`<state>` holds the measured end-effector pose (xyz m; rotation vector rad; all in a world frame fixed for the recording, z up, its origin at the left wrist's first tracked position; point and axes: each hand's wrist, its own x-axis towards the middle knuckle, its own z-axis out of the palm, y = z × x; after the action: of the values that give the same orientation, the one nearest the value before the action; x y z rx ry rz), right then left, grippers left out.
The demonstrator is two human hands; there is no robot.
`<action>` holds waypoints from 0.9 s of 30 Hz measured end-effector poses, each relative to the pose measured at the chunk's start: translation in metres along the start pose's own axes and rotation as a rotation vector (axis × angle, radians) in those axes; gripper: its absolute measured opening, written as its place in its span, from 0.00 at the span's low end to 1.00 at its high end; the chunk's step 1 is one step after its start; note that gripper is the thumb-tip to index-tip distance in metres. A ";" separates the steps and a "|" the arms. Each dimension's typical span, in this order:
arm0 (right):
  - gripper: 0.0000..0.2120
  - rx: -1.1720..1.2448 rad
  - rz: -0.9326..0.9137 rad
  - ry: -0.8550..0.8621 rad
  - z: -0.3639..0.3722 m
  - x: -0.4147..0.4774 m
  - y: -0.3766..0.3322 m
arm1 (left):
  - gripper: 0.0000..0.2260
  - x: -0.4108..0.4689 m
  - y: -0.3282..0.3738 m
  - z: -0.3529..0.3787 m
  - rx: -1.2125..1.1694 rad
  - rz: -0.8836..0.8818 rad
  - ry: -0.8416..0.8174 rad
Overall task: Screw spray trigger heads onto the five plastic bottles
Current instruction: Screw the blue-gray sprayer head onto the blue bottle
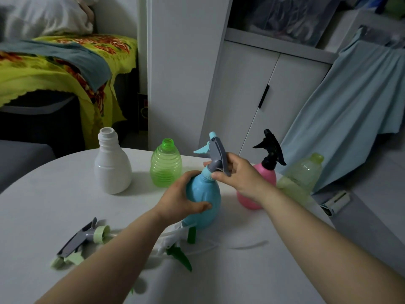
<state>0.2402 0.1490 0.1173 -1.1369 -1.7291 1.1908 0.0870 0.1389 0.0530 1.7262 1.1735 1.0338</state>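
Here, left hand round blue bottle

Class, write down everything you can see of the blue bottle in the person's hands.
The blue bottle is pear-shaped, of smooth opaque light-blue plastic. It leans slightly over the middle of the white table; whether its base rests there cannot be told. The left hand grips its belly. A grey and blue trigger head sits on its neck, gripped by the right hand.

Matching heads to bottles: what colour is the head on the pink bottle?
Black; the trigger head shows best in head view.
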 end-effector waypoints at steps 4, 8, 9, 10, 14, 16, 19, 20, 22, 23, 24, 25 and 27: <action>0.15 -0.095 0.021 -0.012 0.004 0.004 0.001 | 0.31 0.000 -0.001 0.001 0.014 0.009 0.009; 0.17 -0.119 0.049 -0.015 0.006 0.002 0.000 | 0.31 0.001 -0.001 0.001 0.012 0.003 -0.006; 0.18 -0.150 0.059 -0.042 0.005 0.000 -0.002 | 0.31 0.001 -0.001 0.001 0.011 0.005 -0.007; 0.21 -0.184 0.079 -0.078 0.001 -0.002 -0.005 | 0.31 0.001 -0.001 0.001 0.010 0.007 -0.007; 0.28 -0.239 0.192 -0.196 -0.015 -0.002 -0.030 | 0.31 0.001 -0.001 0.001 0.031 0.004 -0.008; 0.20 -0.268 0.208 -0.200 -0.013 0.002 -0.044 | 0.32 0.001 0.000 0.002 0.037 -0.001 -0.001; 0.11 -0.607 0.196 -0.148 0.006 0.012 -0.047 | 0.33 0.001 -0.001 0.002 0.077 -0.003 0.015; 0.08 -0.734 0.184 -0.123 0.012 0.015 -0.045 | 0.33 0.001 0.000 0.003 0.099 -0.004 0.026; 0.08 -0.819 0.185 -0.080 0.017 0.019 -0.041 | 0.33 0.003 0.002 0.006 0.161 -0.005 0.059; 0.09 -0.797 0.195 -0.076 0.015 0.020 -0.041 | 0.34 0.004 0.004 0.007 0.190 -0.008 0.072; 0.11 -0.768 0.205 -0.085 0.011 0.020 -0.041 | 0.34 0.005 0.005 0.006 0.202 -0.012 0.071; 0.12 -0.745 0.210 -0.106 0.006 0.019 -0.041 | 0.34 0.007 0.006 0.005 0.190 -0.015 0.051; 0.11 -0.688 0.210 -0.161 -0.002 0.018 -0.040 | 0.34 0.013 0.007 0.000 0.131 -0.012 -0.044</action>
<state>0.2261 0.1592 0.1579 -1.6887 -2.2767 0.8271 0.0919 0.1492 0.0614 1.8320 1.2455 0.9249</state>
